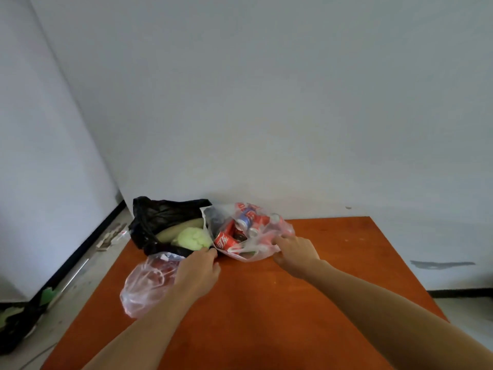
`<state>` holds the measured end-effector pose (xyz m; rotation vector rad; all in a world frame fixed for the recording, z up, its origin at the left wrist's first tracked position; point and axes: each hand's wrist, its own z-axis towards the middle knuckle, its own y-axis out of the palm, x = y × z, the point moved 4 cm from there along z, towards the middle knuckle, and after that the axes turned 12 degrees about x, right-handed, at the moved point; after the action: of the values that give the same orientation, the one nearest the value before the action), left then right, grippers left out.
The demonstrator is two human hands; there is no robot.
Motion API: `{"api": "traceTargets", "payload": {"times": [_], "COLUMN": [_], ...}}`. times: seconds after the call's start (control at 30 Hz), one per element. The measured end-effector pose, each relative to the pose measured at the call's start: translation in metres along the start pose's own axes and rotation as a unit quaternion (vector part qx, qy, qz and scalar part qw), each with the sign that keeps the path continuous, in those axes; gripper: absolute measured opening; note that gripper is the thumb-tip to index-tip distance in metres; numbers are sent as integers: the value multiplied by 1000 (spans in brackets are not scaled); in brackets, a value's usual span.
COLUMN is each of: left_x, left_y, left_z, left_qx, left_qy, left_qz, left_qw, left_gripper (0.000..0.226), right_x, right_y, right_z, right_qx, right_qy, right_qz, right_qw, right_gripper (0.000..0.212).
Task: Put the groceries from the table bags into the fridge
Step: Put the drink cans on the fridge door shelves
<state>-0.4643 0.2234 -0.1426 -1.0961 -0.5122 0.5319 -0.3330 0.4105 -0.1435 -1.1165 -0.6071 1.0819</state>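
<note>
Three bags lie at the far left of the orange table (pixel 266 303). A black bag (pixel 162 212) holds a pale green cabbage (pixel 190 237) and a long light vegetable (pixel 176 228). A clear bag (pixel 256 231) to its right is full of red and blue drink cans (pixel 226 239). A second clear bag (pixel 145 284) with red contents lies nearer me. My left hand (pixel 196 271) pinches the near edge of the can bag where it meets the black bag. My right hand (pixel 296 253) grips the right side of the can bag.
A white wall rises just behind the table. On the left stands a tall white panel with a black base (pixel 40 182). Grey floor with scattered scraps (pixel 112 236) runs along the table's left edge. A dark object with green marks (pixel 16 324) lies on the floor.
</note>
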Motion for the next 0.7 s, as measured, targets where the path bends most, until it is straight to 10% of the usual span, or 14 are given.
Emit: {"api": "traceTargets", "payload": {"times": [0.7], "left_x": [-94], "left_y": [137], "left_z": [211], "left_qx": [-122], "left_qy": [112], "left_qz": [-41], "left_qw": [985], "left_gripper": [27], "right_x": [-38], "right_y": [207], "right_z": [193], "right_qx": [-177], "right_qy": [115], "right_qz": [87], "right_qw": [974], "right_gripper": [18]}}
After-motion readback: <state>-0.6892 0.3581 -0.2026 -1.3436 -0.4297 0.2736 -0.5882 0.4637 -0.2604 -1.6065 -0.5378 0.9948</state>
